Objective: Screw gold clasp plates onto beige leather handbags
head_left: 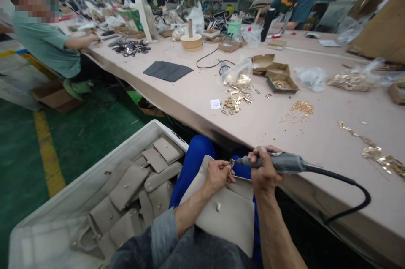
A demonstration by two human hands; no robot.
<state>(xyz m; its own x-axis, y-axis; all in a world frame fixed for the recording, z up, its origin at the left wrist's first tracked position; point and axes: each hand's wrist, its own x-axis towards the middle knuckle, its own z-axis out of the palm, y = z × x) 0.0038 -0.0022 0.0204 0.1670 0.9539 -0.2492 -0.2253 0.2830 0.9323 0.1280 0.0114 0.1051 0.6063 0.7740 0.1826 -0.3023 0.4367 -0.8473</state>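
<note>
A beige handbag (232, 214) lies across my lap, its flap side towards me, with a small pale clasp piece on its front. Between the fingertips of my left hand (218, 176) is a small metal plate (232, 162), pinched just above the bag's edge. My right hand (265, 169) is wrapped round a grey electric screwdriver (286, 162), whose tip points left at the metal plate. From these pixels I cannot tell whether the tip touches the plate. A black cable runs from the tool's rear, looping down to the right.
A white crate (47, 214) at my left holds several beige bags (126, 186). On the table (196, 96) lie gold metal plates (232, 104), tiny gold parts (302, 107), small cardboard boxes (282, 84) and a dark flat sheet (167, 70). Co-workers sit across and to the left.
</note>
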